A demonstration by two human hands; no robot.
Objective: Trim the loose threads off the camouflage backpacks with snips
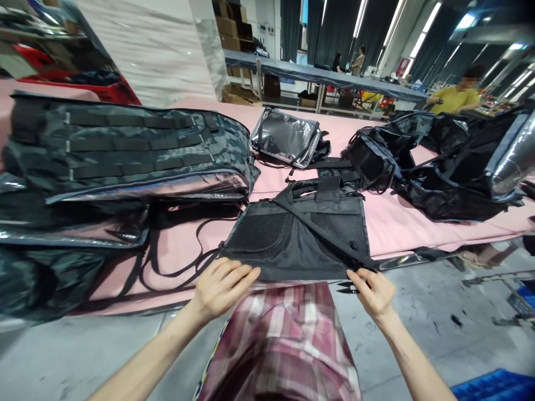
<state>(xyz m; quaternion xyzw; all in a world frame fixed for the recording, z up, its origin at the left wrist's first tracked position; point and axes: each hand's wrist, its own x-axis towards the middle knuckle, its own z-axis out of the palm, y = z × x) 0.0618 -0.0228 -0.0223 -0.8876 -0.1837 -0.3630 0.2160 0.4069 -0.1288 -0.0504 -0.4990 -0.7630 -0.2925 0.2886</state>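
Note:
A flat black fabric bag panel [301, 245] with two mesh pockets and a top handle lies on the pink table [388, 223], its near edge hanging over the table's front. My left hand [221, 287] rests at the panel's near left corner with fingers curled over the edge. My right hand [374, 289] pinches the panel's near right corner, where a strap runs diagonally; small black snips [346, 287] show beside its fingers.
A stack of camouflage bags [125, 150] with silver lining fills the left of the table. A silver-lined bag [286, 136] and a heap of black bags [438, 161] lie beyond. People stand at a far table [334, 75]. A blue crate [497, 384] sits on the floor.

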